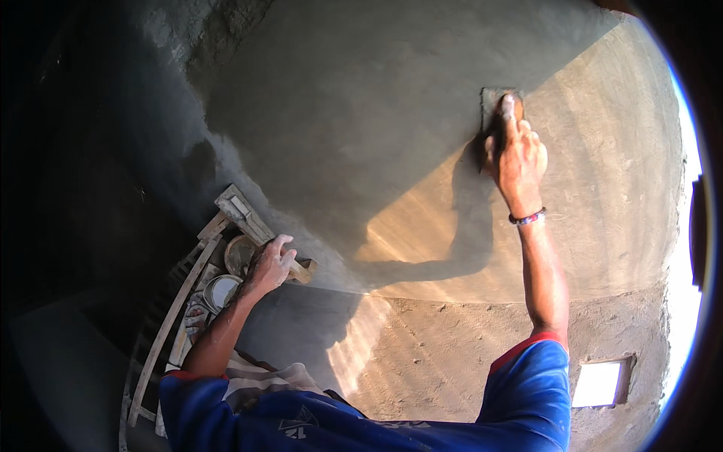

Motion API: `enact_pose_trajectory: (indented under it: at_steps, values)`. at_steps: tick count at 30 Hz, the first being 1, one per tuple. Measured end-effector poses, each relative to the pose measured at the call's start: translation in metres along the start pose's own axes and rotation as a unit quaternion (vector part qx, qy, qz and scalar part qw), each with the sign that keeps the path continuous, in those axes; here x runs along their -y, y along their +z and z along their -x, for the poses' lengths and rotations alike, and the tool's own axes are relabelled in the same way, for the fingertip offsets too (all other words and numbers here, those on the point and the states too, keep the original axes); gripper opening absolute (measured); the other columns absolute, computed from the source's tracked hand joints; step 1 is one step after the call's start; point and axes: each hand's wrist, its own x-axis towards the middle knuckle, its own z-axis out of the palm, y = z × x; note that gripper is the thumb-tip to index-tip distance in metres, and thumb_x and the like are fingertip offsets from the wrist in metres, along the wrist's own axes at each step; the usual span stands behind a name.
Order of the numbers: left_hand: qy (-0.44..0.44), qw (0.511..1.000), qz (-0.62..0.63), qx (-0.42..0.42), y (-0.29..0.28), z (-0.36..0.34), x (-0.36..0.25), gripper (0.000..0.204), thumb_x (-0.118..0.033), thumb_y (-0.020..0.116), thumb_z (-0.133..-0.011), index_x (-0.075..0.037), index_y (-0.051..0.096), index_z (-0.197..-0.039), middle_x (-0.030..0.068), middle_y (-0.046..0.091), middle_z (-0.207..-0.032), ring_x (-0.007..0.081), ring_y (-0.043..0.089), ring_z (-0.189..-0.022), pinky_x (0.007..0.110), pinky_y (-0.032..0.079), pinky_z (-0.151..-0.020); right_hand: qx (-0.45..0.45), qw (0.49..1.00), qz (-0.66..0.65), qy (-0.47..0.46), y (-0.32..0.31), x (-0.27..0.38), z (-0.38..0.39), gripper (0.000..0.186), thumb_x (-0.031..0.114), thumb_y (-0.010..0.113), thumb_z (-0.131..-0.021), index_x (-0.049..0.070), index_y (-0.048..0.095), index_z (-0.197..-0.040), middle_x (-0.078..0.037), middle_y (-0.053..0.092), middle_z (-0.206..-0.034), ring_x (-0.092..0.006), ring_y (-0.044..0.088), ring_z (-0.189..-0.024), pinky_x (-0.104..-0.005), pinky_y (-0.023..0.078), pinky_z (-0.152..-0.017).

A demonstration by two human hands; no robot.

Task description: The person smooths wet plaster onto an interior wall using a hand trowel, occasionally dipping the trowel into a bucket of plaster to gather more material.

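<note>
My right hand [518, 154] is raised against a plastered wall [361, 113] and presses a flat grey trowel [491, 102] to it, fingers wrapped on the handle. A beaded bracelet circles that wrist. The wet plaster around the trowel is smooth and dark grey. My left hand [269, 265] is lower down, gripping the top of a wooden ladder [235, 211] that leans on the wall. My foot [196, 320] rests on a rung below.
Two round pans [222, 290] sit by the ladder rungs under my left hand. The lower wall [452, 354] is rough, sandy and sunlit. A small bright rectangular opening [600, 383] shows at lower right. The left side is in deep shadow.
</note>
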Motion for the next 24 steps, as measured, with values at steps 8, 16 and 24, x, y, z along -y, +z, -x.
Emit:
enact_pose_trajectory:
  at_steps: [8,16,24]
  values:
    - [-0.006,0.999,0.013,0.039,-0.010,0.043,0.012,0.031,-0.014,0.064,-0.089,0.000,0.058,-0.116,0.0155,0.063,-0.085,0.0311,0.060,-0.077,0.042,0.049,-0.075,0.151,0.986,-0.016,-0.072,0.011,-0.065,0.147,0.073,0.013,0.066,-0.078,0.015,0.043,-0.147,-0.008,0.055,-0.096,-0.0267,0.051,-0.086,-0.0379,0.042,-0.075]
    - [-0.012,0.982,-0.019,0.188,0.081,0.053,-0.026,0.031,-0.017,0.064,-0.089,-0.001,0.059,-0.115,0.0148,0.064,-0.083,0.0280,0.062,-0.078,0.040,0.048,-0.070,0.065,0.995,-0.064,0.049,0.024,-0.015,0.106,0.072,0.021,0.066,-0.082,0.014,0.039,-0.147,-0.010,0.054,-0.094,-0.0278,0.053,-0.086,-0.0406,0.043,-0.074]
    - [0.132,0.974,-0.018,0.184,0.095,0.037,-0.136,0.032,-0.012,0.066,-0.087,-0.001,0.059,-0.116,0.0164,0.064,-0.089,0.0324,0.063,-0.080,0.042,0.050,-0.073,0.102,0.989,-0.070,0.082,0.038,-0.054,0.194,0.077,0.023,0.071,-0.077,0.018,0.041,-0.147,-0.008,0.052,-0.097,-0.0278,0.051,-0.088,-0.0402,0.041,-0.074]
